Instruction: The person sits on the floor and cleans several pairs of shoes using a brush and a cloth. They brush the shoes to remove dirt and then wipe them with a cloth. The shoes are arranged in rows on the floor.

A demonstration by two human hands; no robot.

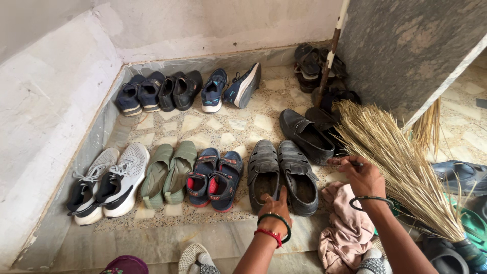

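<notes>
My left hand (274, 207), with bangles on the wrist, grips the heel of a pair of black closed sandals (297, 172) in the front row of shoes. My right hand (364, 176), also wearing a bangle, hovers with curled fingers by the heel of a black leather shoe (304, 134); whether it holds anything is unclear. A straw broom (401, 162) lies just right of that hand, bristles fanned toward the shoes. A crumpled pink cloth (345, 226) lies below my right wrist.
The front row holds white sneakers (109, 182), green slip-ons (167, 172) and blue-red sandals (213, 177). Dark and blue shoes (180, 90) line the back wall. More sandals (312, 63) pile by a rod and a leaning stone slab (406, 50). Slippers (464, 175) lie at the right.
</notes>
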